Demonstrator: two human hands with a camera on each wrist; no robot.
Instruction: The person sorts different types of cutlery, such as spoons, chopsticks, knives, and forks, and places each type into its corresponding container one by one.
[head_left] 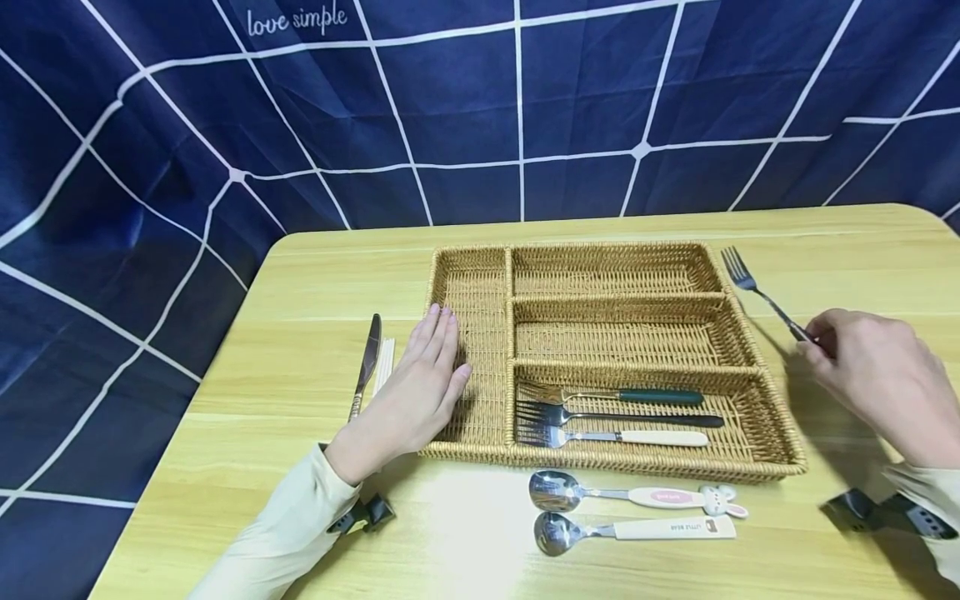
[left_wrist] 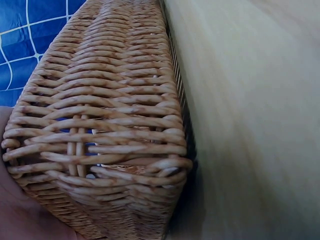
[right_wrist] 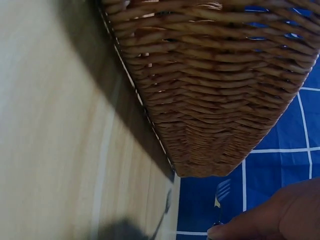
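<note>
A fork [head_left: 767, 293] with a dark handle end is pinched by my right hand [head_left: 873, 367], held above the table to the right of the wicker tray [head_left: 480, 454]. Its tines point away, near the tray's far right corner; the right wrist view shows this fork [right_wrist: 222, 197] beyond the tray's woven side. My left hand [head_left: 416, 383] rests over the tray's left rim with its fingers straight. In the front right compartment lie a green-handled fork [head_left: 660, 397], a black fork [head_left: 645, 419] and a white-handled fork [head_left: 663, 437].
In front of the tray lie a rabbit-handled spoon [head_left: 667, 497] and a white-handled spoon [head_left: 671, 528]. Left of my left hand are a knife [head_left: 367, 362] and pale chopsticks [head_left: 385, 362], partly hidden. A blue checked cloth [head_left: 465, 108] hangs behind the wooden table [head_left: 300, 308].
</note>
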